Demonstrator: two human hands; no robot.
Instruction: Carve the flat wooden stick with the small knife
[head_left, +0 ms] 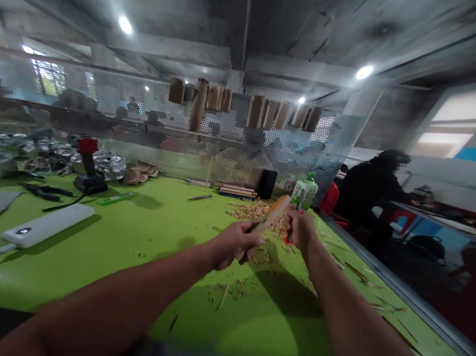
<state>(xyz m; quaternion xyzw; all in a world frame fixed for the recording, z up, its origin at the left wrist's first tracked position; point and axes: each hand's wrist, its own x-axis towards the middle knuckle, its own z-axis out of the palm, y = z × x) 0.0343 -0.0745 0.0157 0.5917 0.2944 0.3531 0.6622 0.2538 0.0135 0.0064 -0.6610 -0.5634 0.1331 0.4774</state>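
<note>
My left hand (240, 243) is wrapped round the lower end of a flat wooden piece (274, 215), which slants up to the right and has an orange strip along its edge. Just right of the wood, my right hand (300, 227) is closed round the handle of a tool (288, 238) with red and dark parts; most of the tool is hidden in the fist. Both hands are above the green tabletop (157, 237). Behind and under the wood lies a heap of pale shavings (246, 211).
Behind my right hand stands a green bottle (305, 188). To the left are a white power strip (49, 225), pliers (46, 191), a red and black drill (88, 166) and a green packet (118, 198). A person in black (368, 191) sits at the right.
</note>
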